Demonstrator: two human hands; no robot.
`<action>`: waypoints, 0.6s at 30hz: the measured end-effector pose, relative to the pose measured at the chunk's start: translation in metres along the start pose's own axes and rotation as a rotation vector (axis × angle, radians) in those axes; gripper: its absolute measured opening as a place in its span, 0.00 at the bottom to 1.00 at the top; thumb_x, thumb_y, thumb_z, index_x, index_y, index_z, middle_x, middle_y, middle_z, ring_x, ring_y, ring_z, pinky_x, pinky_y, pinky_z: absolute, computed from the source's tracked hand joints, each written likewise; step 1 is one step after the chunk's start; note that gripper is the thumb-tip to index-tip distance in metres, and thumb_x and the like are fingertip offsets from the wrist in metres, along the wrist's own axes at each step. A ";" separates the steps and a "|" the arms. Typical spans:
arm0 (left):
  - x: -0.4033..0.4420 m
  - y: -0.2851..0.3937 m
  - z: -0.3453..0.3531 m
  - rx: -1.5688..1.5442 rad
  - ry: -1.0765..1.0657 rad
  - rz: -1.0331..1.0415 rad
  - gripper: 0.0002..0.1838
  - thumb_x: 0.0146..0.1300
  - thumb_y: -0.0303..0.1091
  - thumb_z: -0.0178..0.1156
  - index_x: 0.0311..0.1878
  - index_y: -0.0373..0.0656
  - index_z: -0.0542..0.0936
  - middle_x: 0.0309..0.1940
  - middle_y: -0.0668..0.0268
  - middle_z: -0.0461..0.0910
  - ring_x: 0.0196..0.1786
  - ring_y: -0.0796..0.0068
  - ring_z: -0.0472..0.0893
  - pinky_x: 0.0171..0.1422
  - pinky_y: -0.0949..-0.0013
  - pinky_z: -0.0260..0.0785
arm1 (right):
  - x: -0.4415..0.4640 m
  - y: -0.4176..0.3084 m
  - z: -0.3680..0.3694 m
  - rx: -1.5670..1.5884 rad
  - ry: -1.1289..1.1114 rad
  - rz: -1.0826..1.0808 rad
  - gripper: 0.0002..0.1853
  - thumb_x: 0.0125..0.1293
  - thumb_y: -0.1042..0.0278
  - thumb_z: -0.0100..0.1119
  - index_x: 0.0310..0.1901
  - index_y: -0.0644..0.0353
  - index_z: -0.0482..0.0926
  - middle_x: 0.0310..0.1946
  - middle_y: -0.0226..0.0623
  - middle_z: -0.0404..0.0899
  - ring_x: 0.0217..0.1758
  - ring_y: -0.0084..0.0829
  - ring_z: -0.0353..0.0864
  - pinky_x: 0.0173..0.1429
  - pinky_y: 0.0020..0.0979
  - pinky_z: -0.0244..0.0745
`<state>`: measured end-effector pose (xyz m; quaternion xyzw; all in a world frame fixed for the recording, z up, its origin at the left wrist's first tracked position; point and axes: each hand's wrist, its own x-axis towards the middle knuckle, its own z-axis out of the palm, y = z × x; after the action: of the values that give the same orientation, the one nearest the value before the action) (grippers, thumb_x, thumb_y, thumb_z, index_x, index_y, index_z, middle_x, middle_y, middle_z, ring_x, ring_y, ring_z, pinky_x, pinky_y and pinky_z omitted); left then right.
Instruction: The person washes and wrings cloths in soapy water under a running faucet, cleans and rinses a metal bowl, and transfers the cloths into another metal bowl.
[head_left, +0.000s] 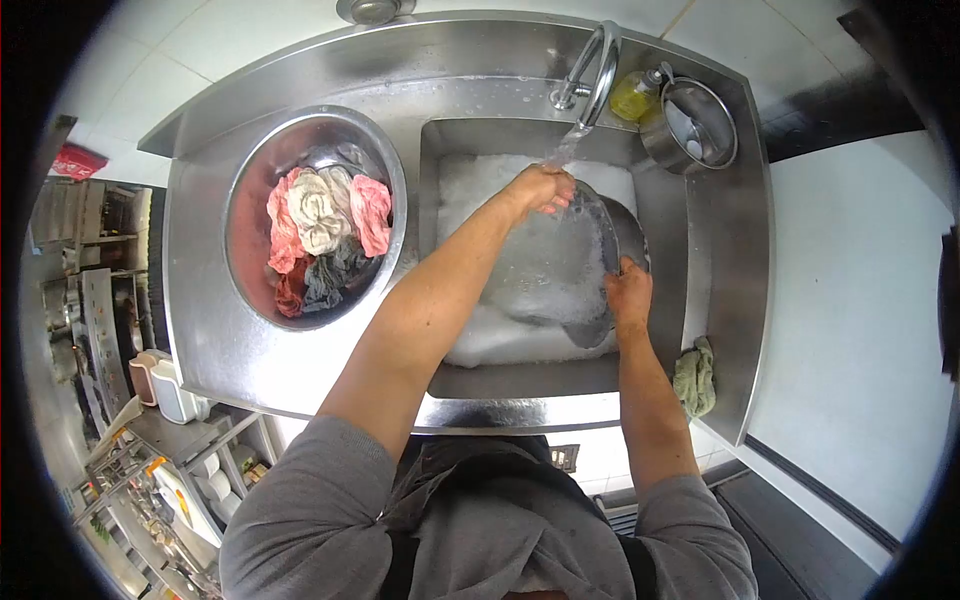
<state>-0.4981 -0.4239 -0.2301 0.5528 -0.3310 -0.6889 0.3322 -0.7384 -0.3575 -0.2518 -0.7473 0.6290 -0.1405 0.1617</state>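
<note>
A large round metal bowl (605, 300) lies tilted in the sudsy sink (520, 380), partly under foam and water. My right hand (629, 293) grips its right rim, fingers closed. Near the bowl's upper edge, under the running faucet (603, 75), is my left hand (541, 190) with its fingers curled together; whether it holds the rim or something small is hidden. Water falls from the spout just above it. White foam (480, 340) floats around the bowl.
Left of the sink, a metal basin (240, 215) holds wet pink, white and dark cloths (320, 210). At the back right stand a yellow soap bottle (632, 98) and a metal pot (725, 135) with utensils. A green cloth (694, 378) hangs at the right front.
</note>
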 end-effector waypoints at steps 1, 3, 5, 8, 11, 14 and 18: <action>0.000 0.001 0.002 -0.027 0.011 -0.008 0.18 0.63 0.39 0.53 0.51 0.39 0.74 0.45 0.61 0.77 0.47 0.68 0.77 0.50 0.66 0.69 | -0.002 -0.003 -0.012 -0.013 0.003 0.001 0.07 0.47 0.77 0.56 0.24 0.68 0.68 0.23 0.55 0.74 0.29 0.56 0.74 0.35 0.43 0.69; 0.002 0.005 0.004 -0.060 0.011 -0.007 0.18 0.63 0.40 0.53 0.51 0.38 0.74 0.45 0.60 0.77 0.48 0.67 0.77 0.50 0.66 0.69 | -0.002 -0.011 -0.044 0.063 -0.022 -0.139 0.07 0.50 0.76 0.57 0.24 0.67 0.68 0.22 0.54 0.73 0.29 0.55 0.74 0.35 0.45 0.68; 0.001 0.007 0.003 -0.126 -0.008 -0.004 0.18 0.63 0.39 0.54 0.50 0.37 0.74 0.45 0.59 0.77 0.48 0.67 0.77 0.51 0.65 0.69 | -0.005 -0.017 -0.077 0.042 0.002 -0.170 0.08 0.51 0.75 0.58 0.24 0.66 0.68 0.22 0.53 0.73 0.28 0.54 0.74 0.33 0.44 0.68; 0.001 0.019 0.005 -0.226 -0.005 -0.017 0.19 0.62 0.39 0.55 0.51 0.36 0.74 0.47 0.58 0.76 0.51 0.66 0.76 0.52 0.63 0.69 | -0.015 -0.027 -0.124 0.011 0.072 -0.217 0.11 0.53 0.73 0.60 0.23 0.65 0.67 0.21 0.50 0.72 0.25 0.51 0.74 0.29 0.42 0.67; -0.003 0.034 0.009 -0.300 0.088 0.133 0.21 0.60 0.39 0.57 0.54 0.38 0.72 0.49 0.59 0.75 0.54 0.64 0.74 0.55 0.61 0.68 | -0.031 -0.028 -0.142 0.022 0.190 -0.271 0.13 0.53 0.74 0.62 0.21 0.63 0.66 0.18 0.45 0.70 0.21 0.47 0.72 0.24 0.40 0.65; 0.004 0.039 0.013 0.090 0.216 0.456 0.26 0.58 0.42 0.59 0.58 0.40 0.70 0.53 0.58 0.73 0.58 0.61 0.71 0.58 0.61 0.66 | -0.043 -0.034 -0.144 0.026 0.296 -0.386 0.14 0.51 0.75 0.63 0.19 0.62 0.65 0.16 0.43 0.68 0.18 0.46 0.70 0.23 0.40 0.64; 0.016 0.041 0.008 0.511 0.439 0.595 0.29 0.55 0.44 0.60 0.60 0.45 0.69 0.50 0.54 0.77 0.56 0.56 0.75 0.60 0.63 0.65 | -0.050 -0.054 -0.137 0.130 0.386 -0.360 0.15 0.51 0.75 0.64 0.19 0.61 0.64 0.15 0.39 0.67 0.15 0.39 0.65 0.21 0.35 0.59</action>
<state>-0.5047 -0.4592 -0.2036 0.6308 -0.5569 -0.3259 0.4310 -0.7551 -0.3091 -0.1049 -0.7946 0.4948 -0.3468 0.0586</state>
